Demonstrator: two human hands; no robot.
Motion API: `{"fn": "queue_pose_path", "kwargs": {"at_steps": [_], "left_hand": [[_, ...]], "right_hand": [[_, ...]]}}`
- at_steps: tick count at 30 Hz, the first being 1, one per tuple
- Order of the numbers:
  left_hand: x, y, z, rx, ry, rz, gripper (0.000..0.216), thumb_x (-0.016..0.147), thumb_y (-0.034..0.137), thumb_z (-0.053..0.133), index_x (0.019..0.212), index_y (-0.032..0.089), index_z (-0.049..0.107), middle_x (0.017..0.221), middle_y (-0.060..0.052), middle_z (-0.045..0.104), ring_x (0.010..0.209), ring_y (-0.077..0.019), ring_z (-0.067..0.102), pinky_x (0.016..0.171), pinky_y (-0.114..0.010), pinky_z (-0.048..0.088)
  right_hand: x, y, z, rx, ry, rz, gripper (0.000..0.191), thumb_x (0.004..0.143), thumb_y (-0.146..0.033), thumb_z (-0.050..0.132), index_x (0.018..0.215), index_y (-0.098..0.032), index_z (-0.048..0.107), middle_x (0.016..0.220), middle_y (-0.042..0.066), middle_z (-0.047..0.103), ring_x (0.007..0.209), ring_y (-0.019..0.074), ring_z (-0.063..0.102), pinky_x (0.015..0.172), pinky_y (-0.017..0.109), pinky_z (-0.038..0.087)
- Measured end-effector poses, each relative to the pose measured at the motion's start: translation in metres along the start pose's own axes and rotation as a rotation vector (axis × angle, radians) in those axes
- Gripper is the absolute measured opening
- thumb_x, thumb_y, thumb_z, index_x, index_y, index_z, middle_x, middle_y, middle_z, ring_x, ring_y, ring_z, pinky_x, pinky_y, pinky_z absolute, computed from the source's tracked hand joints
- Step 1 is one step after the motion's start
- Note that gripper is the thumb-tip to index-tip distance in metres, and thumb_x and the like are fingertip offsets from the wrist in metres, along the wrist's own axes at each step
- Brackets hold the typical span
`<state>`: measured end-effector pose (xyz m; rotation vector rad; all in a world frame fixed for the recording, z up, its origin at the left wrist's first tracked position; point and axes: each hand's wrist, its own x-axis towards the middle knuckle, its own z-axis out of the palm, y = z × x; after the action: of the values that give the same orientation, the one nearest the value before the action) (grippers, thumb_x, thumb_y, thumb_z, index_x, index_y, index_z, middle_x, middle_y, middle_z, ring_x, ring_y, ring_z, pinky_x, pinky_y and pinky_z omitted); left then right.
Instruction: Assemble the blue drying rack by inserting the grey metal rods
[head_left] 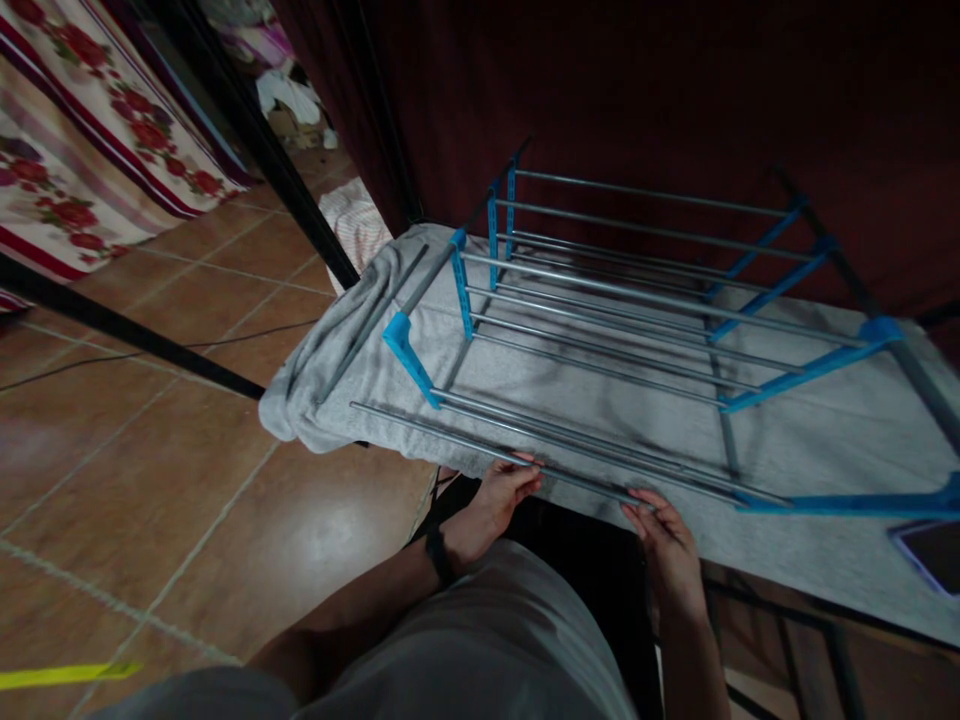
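A thin grey metal rod [435, 430] lies crosswise in front of me, held in both hands near the front edge of the cloth-covered surface. My left hand [506, 492] pinches it around the middle. At its right end, the fingers of my right hand [664, 535] are closed on it. Just beyond stands a rack [585, 430] of grey metal tubes joined by blue plastic brackets [414, 360]. Several tubes span between its left and right sides. The rod is apart from the brackets at its left end.
A grey cloth [600, 375] covers the surface; another loose rod [375, 320] rests on its left part. A phone [934, 552] lies at the right edge. Black metal poles [262, 145] cross the left side, above a tiled floor [225, 480]. A dark red curtain [637, 90] hangs behind.
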<state>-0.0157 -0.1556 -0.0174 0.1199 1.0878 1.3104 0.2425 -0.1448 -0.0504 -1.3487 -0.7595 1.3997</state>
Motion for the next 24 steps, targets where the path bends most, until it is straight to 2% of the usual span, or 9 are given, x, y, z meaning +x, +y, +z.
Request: {"fn": "queue_pose_path", "kwargs": {"at_steps": [6, 10, 14, 19, 24], "left_hand": [[-0.001, 0.001, 0.0, 0.016, -0.009, -0.002, 0.026, 0.061, 0.015, 0.088, 0.079, 0.017, 0.07, 0.08, -0.002, 0.07, 0.076, -0.0141, 0.064, 0.075, -0.028, 0.05], [-0.001, 0.001, -0.001, 0.022, -0.01, -0.003, 0.026, 0.061, 0.017, 0.088, 0.078, 0.017, 0.069, 0.08, -0.002, 0.069, 0.076, -0.0144, 0.064, 0.074, -0.028, 0.05], [-0.002, -0.001, -0.001, 0.033, -0.02, 0.003, 0.026, 0.06, 0.02, 0.089, 0.077, 0.017, 0.069, 0.079, -0.002, 0.069, 0.076, -0.0143, 0.064, 0.074, -0.028, 0.05], [-0.004, -0.003, 0.002, 0.037, -0.055, -0.002, 0.029, 0.058, 0.024, 0.091, 0.077, 0.016, 0.071, 0.079, -0.003, 0.069, 0.072, -0.0138, 0.063, 0.073, -0.027, 0.049], [-0.005, -0.003, 0.003, 0.042, -0.061, -0.012, 0.03, 0.057, 0.023, 0.091, 0.078, 0.016, 0.071, 0.081, -0.003, 0.07, 0.074, -0.0142, 0.063, 0.072, -0.027, 0.049]], "right_hand": [[-0.005, -0.001, 0.003, -0.027, -0.017, 0.042, 0.037, 0.068, -0.047, 0.083, 0.096, -0.025, 0.073, 0.112, 0.004, 0.072, 0.1, 0.0226, 0.069, 0.106, 0.045, 0.047], [-0.005, -0.001, 0.003, -0.07, -0.035, 0.103, 0.041, 0.069, -0.048, 0.082, 0.101, -0.025, 0.072, 0.1, 0.002, 0.073, 0.096, 0.0218, 0.07, 0.104, 0.042, 0.048], [-0.004, -0.002, 0.004, -0.097, -0.025, 0.102, 0.043, 0.069, -0.05, 0.081, 0.103, -0.024, 0.071, 0.093, 0.001, 0.073, 0.092, 0.0217, 0.07, 0.099, 0.041, 0.051], [-0.002, -0.002, 0.009, -0.167, -0.007, 0.091, 0.045, 0.068, -0.056, 0.08, 0.098, -0.024, 0.072, 0.091, 0.004, 0.073, 0.083, 0.0225, 0.07, 0.083, 0.039, 0.057], [-0.001, 0.002, 0.013, -0.248, -0.046, 0.08, 0.047, 0.07, -0.062, 0.076, 0.096, -0.023, 0.072, 0.078, 0.003, 0.071, 0.069, 0.0201, 0.066, 0.069, 0.036, 0.056]]}}
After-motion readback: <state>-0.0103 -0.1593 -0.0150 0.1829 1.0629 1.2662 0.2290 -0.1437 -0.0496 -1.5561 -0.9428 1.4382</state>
